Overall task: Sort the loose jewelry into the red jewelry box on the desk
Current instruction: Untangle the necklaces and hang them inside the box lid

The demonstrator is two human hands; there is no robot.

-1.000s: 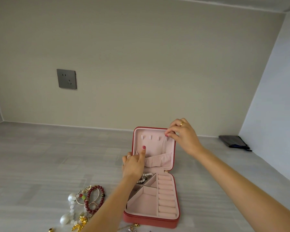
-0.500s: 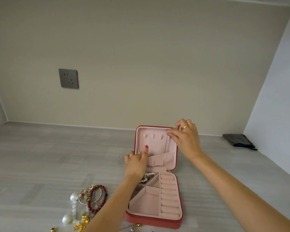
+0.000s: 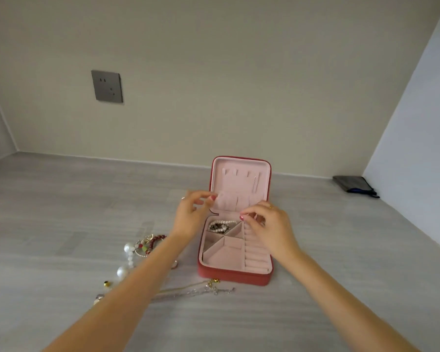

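The red jewelry box [image 3: 235,276] lies open on the desk, its pink lid [image 3: 239,174] standing upright. A pearl bracelet [image 3: 220,225] sits in its far-left compartment. A thin chain [image 3: 254,183] hangs from a hook on the lid's right side. My left hand [image 3: 192,217] pinches the left edge of the lid's pocket [image 3: 229,203]. My right hand [image 3: 268,224] hovers over the ring rolls at the pocket's right corner, fingers curled; what they hold is hidden. Loose pearls [image 3: 128,248], a red bead bracelet [image 3: 156,239] and a gold chain [image 3: 188,290] lie left of and before the box.
A dark pouch [image 3: 353,185] lies in the far right corner by the side wall. A grey wall socket [image 3: 106,85] is on the back wall. My left forearm crosses over part of the loose jewelry.
My right hand has come down from the lid's top right to its lower right corner. My left hand has shifted left to the pocket's edge. The view has tilted down.
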